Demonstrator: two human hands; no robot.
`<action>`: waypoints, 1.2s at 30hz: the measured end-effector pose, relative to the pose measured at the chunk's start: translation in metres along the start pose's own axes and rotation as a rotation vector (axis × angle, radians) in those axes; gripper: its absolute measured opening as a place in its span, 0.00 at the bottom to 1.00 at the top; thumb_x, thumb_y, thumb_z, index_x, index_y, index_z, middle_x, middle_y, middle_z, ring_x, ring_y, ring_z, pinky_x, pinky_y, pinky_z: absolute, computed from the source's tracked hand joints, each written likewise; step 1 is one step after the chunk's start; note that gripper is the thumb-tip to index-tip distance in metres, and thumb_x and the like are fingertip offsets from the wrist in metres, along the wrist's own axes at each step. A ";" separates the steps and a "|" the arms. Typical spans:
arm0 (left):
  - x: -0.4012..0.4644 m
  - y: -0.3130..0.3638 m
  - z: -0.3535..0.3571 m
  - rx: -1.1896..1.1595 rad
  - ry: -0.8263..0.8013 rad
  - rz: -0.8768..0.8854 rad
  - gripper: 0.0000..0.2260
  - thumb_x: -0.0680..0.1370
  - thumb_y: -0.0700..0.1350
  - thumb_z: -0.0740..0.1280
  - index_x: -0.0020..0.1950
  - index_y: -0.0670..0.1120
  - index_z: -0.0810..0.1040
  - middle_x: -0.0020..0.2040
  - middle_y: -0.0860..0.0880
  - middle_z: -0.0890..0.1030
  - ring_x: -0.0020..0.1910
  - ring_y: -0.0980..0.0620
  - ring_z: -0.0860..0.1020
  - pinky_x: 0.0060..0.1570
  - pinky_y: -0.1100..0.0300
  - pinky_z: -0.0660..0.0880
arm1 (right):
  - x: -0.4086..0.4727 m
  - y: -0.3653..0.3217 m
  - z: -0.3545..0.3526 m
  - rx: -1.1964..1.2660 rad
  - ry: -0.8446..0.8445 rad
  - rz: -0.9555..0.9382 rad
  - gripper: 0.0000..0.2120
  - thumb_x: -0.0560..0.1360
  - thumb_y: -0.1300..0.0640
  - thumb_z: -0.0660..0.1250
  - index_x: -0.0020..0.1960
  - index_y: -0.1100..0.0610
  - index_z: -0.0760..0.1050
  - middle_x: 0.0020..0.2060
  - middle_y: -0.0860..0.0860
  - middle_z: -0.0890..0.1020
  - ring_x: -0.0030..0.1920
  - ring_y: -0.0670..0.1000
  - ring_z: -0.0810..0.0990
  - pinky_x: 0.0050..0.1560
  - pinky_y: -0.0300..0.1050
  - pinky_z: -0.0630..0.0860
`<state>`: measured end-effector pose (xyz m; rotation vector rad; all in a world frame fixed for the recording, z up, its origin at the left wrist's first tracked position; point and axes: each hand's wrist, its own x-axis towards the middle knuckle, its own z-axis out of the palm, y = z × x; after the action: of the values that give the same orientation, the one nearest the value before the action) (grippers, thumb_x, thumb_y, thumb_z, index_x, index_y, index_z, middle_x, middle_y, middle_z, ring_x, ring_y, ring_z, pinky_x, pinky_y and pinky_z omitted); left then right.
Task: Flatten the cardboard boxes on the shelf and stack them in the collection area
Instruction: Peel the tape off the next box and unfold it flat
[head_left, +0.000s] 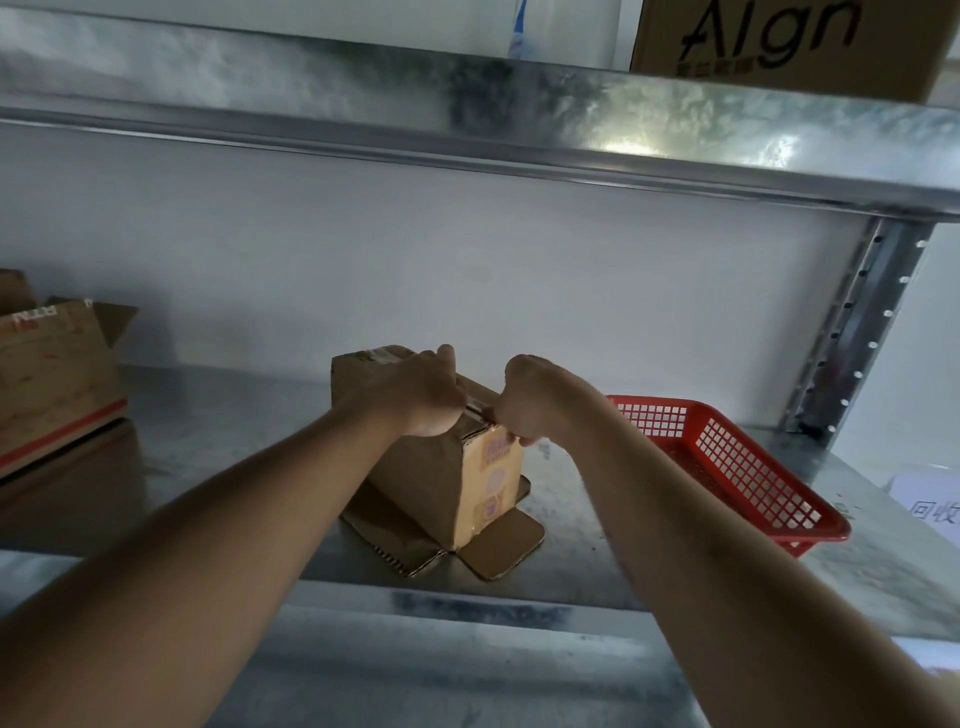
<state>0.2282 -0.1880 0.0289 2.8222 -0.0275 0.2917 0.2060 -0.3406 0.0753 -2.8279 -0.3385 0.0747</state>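
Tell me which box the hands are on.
The small middle box, bottom flaps splayed on the shelf; the left one and top one sit untouched.

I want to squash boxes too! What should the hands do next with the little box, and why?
Probably peel the tape off the top seam. The right hand pinches at the seam's near end while the left hand grips the small box to steady it. Its bottom flaps already splay open on the shelf, so the closed top keeps it from folding.
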 end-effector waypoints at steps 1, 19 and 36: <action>0.001 0.000 0.000 0.004 0.004 0.001 0.14 0.84 0.47 0.55 0.69 0.44 0.66 0.47 0.50 0.74 0.46 0.52 0.76 0.36 0.55 0.67 | -0.003 -0.003 0.004 -0.046 0.036 -0.014 0.09 0.78 0.65 0.67 0.41 0.57 0.71 0.38 0.52 0.78 0.43 0.52 0.81 0.37 0.42 0.75; 0.001 0.001 -0.004 0.050 -0.018 -0.009 0.11 0.85 0.46 0.53 0.64 0.44 0.66 0.50 0.47 0.73 0.47 0.49 0.74 0.37 0.52 0.65 | -0.035 0.033 0.040 0.608 0.403 0.012 0.03 0.75 0.62 0.77 0.46 0.56 0.85 0.41 0.53 0.86 0.47 0.55 0.86 0.49 0.56 0.84; -0.003 -0.011 -0.002 -0.004 -0.018 0.008 0.19 0.86 0.56 0.49 0.68 0.44 0.66 0.55 0.44 0.74 0.46 0.49 0.74 0.37 0.52 0.64 | -0.037 0.031 0.044 1.086 0.256 0.173 0.07 0.67 0.70 0.72 0.42 0.60 0.84 0.33 0.54 0.85 0.33 0.50 0.79 0.42 0.45 0.82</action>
<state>0.2256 -0.1769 0.0266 2.8211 -0.0438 0.2681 0.1731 -0.3657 0.0248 -1.7498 0.0284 -0.0560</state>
